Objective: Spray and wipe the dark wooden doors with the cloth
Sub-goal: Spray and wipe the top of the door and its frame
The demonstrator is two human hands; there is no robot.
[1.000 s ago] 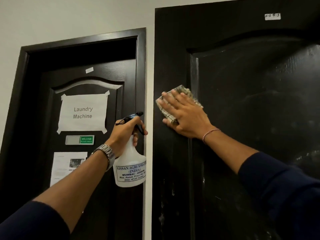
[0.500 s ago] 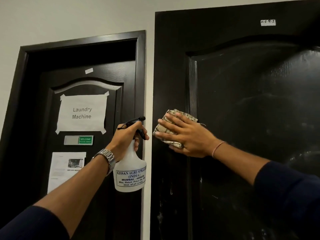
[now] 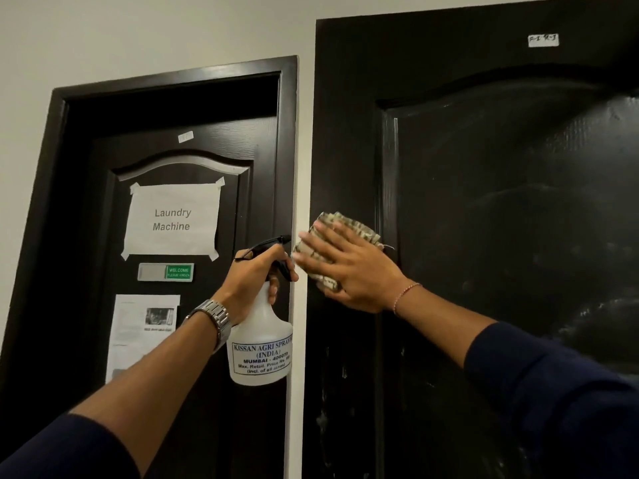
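Observation:
Two dark wooden doors fill the view. On the right door (image 3: 484,202), my right hand (image 3: 349,271) presses a folded patterned cloth (image 3: 340,229) flat against the door's left stile, fingers spread and pointing left. The door's panel shows wet streaks and smears. My left hand (image 3: 254,276) grips the neck of a white spray bottle (image 3: 261,347) with a black trigger, held upright in front of the left door's (image 3: 86,202) right frame, just left of the cloth.
The left door carries a taped "Laundry Machine" paper (image 3: 173,219), a green "Welcome" slider sign (image 3: 166,272) and a printed notice (image 3: 141,333). A narrow strip of white wall (image 3: 299,375) separates the doors. A small white label (image 3: 543,40) sits high on the right door.
My right hand has slid the cloth down and to the left along the right door's stile. The bottle in my left hand has stayed nearly in place.

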